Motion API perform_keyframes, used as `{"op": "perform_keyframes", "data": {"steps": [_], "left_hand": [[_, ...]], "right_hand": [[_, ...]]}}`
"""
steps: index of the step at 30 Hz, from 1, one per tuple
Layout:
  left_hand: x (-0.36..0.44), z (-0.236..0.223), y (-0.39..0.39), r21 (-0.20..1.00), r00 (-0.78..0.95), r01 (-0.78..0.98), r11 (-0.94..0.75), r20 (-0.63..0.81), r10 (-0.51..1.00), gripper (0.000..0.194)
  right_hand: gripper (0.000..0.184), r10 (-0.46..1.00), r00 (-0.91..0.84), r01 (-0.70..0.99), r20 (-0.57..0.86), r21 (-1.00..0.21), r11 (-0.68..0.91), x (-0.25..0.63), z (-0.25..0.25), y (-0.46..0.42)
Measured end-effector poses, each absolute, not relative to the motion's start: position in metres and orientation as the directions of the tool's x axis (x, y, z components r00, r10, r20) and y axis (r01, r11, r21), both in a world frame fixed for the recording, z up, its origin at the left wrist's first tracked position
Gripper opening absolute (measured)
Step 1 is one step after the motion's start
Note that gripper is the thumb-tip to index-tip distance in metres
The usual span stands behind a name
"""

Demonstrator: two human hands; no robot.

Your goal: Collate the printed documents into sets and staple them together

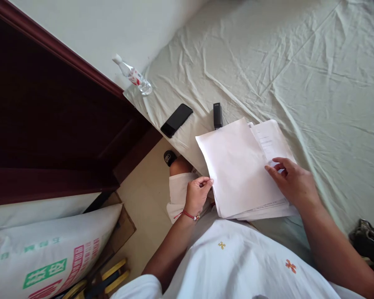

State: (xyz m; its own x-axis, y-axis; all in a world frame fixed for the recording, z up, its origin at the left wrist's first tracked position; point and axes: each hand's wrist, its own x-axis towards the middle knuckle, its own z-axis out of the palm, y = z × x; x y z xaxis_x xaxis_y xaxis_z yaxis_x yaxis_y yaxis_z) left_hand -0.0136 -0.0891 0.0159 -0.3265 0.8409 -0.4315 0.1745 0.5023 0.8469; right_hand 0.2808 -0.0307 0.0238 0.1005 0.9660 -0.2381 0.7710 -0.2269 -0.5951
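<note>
My left hand pinches the left edge of a blank white sheet of paper between thumb and fingers. Beneath that sheet lies a stack of printed papers, fanned out a little to the right and toward me. Over the right side of the stack rests my right hand, its fingers curved and thumb apart from them. Its thumb tip is at the top sheet's right edge. Just beyond the papers is a narrow black object, perhaps a stapler, its near end covered by the sheet.
A black phone lies on the pale cloth left of the papers. Behind it, a clear plastic bottle stands by the wall. Printed sacks sit low on the left beside dark wooden furniture. A dark item lies at far right.
</note>
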Motion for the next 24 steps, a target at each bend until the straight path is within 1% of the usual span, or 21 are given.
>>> {"op": "perform_keyframes", "data": {"steps": [2,4,6,8,10,12,14,16,18,20,22,24], "left_hand": [[-0.010,0.013,-0.087,0.847,-0.343,0.095,0.523,-0.465,0.816,0.042],[-0.009,0.012,-0.086,0.848,-0.354,0.097,0.522,-0.460,0.814,0.044],[-0.009,0.012,-0.086,0.841,-0.349,0.191,0.507,-0.424,0.836,0.043],[-0.010,0.014,-0.086,0.801,-0.325,0.381,0.461,-0.351,0.878,0.038],[-0.009,0.017,-0.088,0.698,-0.275,0.607,0.380,-0.264,0.925,0.035],[-0.006,0.021,-0.089,0.552,-0.211,0.778,0.302,-0.223,0.952,0.037],[-0.004,0.024,-0.091,0.428,-0.160,0.866,0.257,-0.251,0.955,0.038],[-0.003,0.027,-0.094,0.372,-0.128,0.897,0.238,-0.298,0.946,0.037],[-0.003,0.032,-0.096,0.392,-0.098,0.890,0.233,-0.335,0.937,0.036],[-0.005,0.036,-0.098,0.455,-0.075,0.853,0.256,-0.377,0.923,0.033],[-0.007,0.039,-0.101,0.506,-0.069,0.811,0.294,-0.416,0.907,0.029],[-0.008,0.040,-0.103,0.530,-0.084,0.783,0.326,-0.429,0.900,0.027]], "right_hand": [[0.047,0.957,0.099,0.783,-0.272,-0.573,-0.243,0.280,0.023,-0.029],[0.039,0.951,0.102,0.790,-0.290,-0.558,-0.255,0.281,0.022,-0.029],[0.032,0.951,0.091,0.785,-0.296,-0.567,-0.251,0.283,0.021,-0.029],[0.030,0.954,0.070,0.777,-0.293,-0.584,-0.236,0.286,0.022,-0.031],[0.030,0.959,0.056,0.775,-0.277,-0.594,-0.217,0.288,0.022,-0.032],[0.031,0.965,0.046,0.773,-0.258,-0.603,-0.198,0.290,0.022,-0.034],[0.031,0.969,0.041,0.763,-0.242,-0.619,-0.187,0.291,0.023,-0.034],[0.032,0.972,0.040,0.753,-0.231,-0.633,-0.182,0.292,0.024,-0.033],[0.032,0.972,0.038,0.750,-0.230,-0.637,-0.180,0.293,0.027,-0.033],[0.032,0.970,0.048,0.756,-0.239,-0.626,-0.192,0.294,0.031,-0.033],[0.033,0.965,0.078,0.768,-0.250,-0.602,-0.218,0.296,0.034,-0.033],[0.034,0.958,0.106,0.786,-0.266,-0.568,-0.245,0.300,0.037,-0.032]]}}
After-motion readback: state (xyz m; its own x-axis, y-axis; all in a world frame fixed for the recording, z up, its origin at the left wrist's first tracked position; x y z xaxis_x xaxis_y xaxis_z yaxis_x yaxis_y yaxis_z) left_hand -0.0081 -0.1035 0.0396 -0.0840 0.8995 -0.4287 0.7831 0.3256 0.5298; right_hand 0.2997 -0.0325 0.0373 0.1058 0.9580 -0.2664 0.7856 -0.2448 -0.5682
